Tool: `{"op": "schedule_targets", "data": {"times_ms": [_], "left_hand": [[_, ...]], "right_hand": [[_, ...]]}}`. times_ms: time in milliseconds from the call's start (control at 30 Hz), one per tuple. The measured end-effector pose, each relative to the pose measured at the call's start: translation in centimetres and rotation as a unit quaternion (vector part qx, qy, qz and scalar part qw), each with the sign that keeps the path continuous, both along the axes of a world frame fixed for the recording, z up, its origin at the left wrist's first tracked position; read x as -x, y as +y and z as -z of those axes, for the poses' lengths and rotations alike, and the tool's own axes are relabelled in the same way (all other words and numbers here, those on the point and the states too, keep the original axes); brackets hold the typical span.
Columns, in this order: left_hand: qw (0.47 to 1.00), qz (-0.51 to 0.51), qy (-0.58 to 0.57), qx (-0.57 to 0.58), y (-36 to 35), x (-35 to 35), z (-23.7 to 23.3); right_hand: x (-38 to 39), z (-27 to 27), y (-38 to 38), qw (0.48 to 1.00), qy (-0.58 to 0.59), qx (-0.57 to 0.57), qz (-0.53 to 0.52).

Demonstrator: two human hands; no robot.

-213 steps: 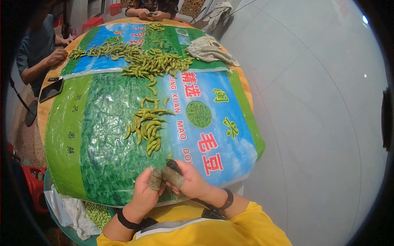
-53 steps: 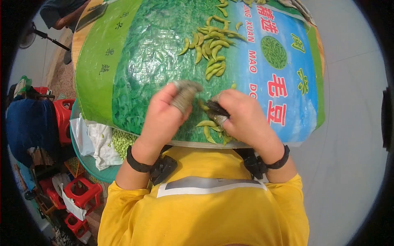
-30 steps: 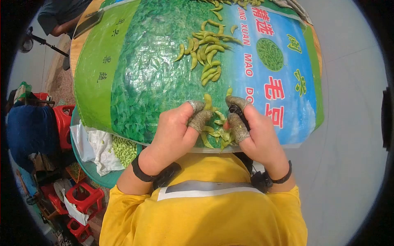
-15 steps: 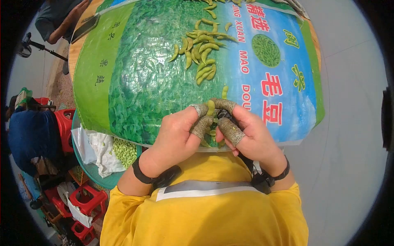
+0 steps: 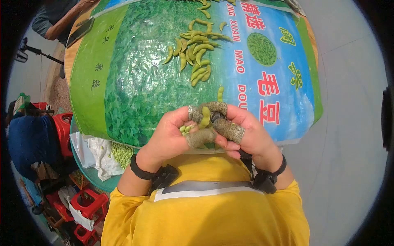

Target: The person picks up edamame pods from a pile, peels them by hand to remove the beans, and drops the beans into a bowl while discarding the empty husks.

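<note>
An edamame pod (image 5: 205,117) is pinched upright where my two hands meet, above the near edge of the table. My left hand (image 5: 168,133) is closed at its wrapped fingertips on the pod, and several shelled green beans (image 5: 185,129) sit in its palm. My right hand (image 5: 250,131) is closed against the pod from the other side, with woven wraps on its thumb and finger. Something small and black lies between its fingertips, partly hidden. One loose pod (image 5: 221,93) rests just beyond my fingers.
A printed sack (image 5: 139,82) covers the round table. On it lies a heap of edamame pods (image 5: 197,49). At lower left, a teal basin (image 5: 107,185) holds a white cloth (image 5: 104,158) and shelled beans (image 5: 122,155). Red stools (image 5: 90,203) stand beyond; another person's arm (image 5: 67,22) is at upper left.
My left hand has turned and opened its palm side to view, so green beans now show in it. The pod has shifted slightly left and down with the hands.
</note>
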State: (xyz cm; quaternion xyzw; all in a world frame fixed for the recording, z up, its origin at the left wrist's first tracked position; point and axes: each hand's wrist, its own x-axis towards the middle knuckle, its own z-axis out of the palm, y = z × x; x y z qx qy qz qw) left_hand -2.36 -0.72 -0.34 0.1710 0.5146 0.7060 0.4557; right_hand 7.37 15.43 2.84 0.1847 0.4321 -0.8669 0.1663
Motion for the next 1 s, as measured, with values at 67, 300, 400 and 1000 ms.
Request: {"op": "schedule_targets", "data": {"times_ms": [67,300,400,1000], "left_hand": [[0.970,0.001,0.244,0.015,-0.2,0.3,1.2],[0.855,0.015,0.517,0.048,-0.4,0.5,0.9],[0.992,0.027,0.116,0.044,-0.3,-0.2,0.0],[0.997,-0.039,0.054,0.036,1.5,-1.2,-0.4]], "right_hand": [[-0.1,-0.2,-0.1,0.998,0.010,-0.050,-0.024],[-0.2,-0.4,-0.2,0.993,0.033,-0.111,-0.011],[-0.4,-0.4,0.2,1.000,-0.014,-0.015,0.003],[-0.2,1.1,-1.7,0.855,0.139,-0.499,0.004]]}}
